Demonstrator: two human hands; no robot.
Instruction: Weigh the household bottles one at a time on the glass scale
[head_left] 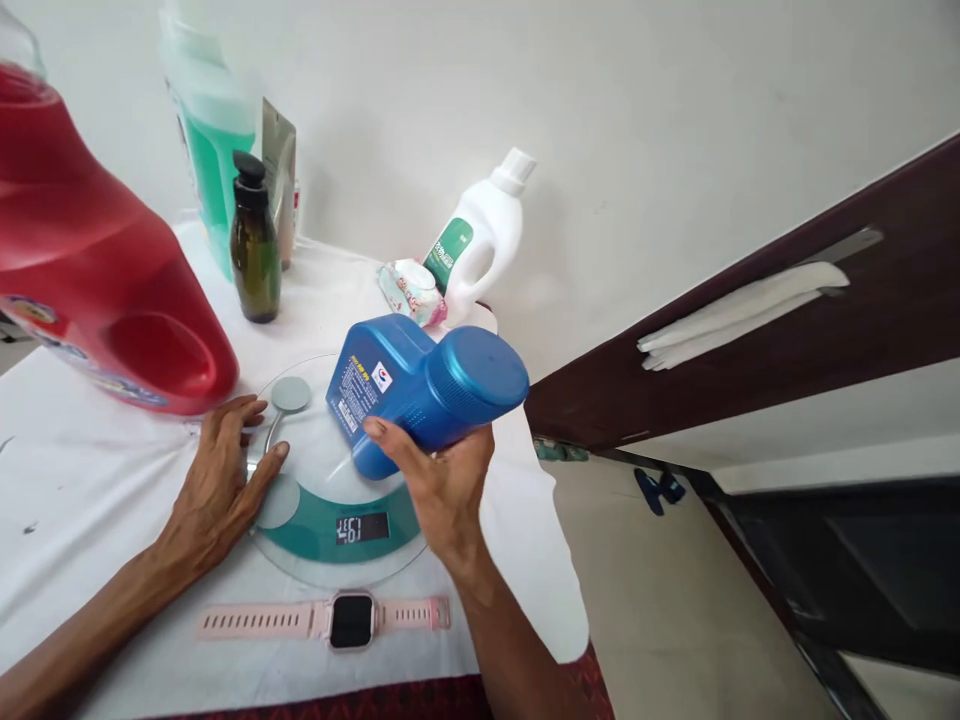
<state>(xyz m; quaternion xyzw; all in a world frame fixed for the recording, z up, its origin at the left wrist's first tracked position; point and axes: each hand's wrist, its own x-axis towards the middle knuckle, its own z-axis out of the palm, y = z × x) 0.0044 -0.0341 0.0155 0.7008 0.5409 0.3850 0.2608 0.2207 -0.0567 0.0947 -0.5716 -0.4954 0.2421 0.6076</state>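
My right hand (454,490) is wrapped round a blue plastic bottle (397,350) with a wide ribbed cap, tilted with the cap toward me and to the right. It is over a round glass scale (322,450), overlapping its right part; whether the base touches the glass I cannot tell. The scale's lit display (362,528) shows digits that I cannot read surely. At the scale's left rim lies my left hand (225,470), fingers apart and thumb over the glass edge. In front of the scale, a smartwatch (352,620) with a pink strap lies flat.
A large red jug (97,250) stands close at left. Behind are a green-liquid jug (217,150), a dark pump bottle (255,240), a wipes pack (412,290) and a white bottle (487,225). White cloth (532,560) covers the table; floor shows beyond its right edge.
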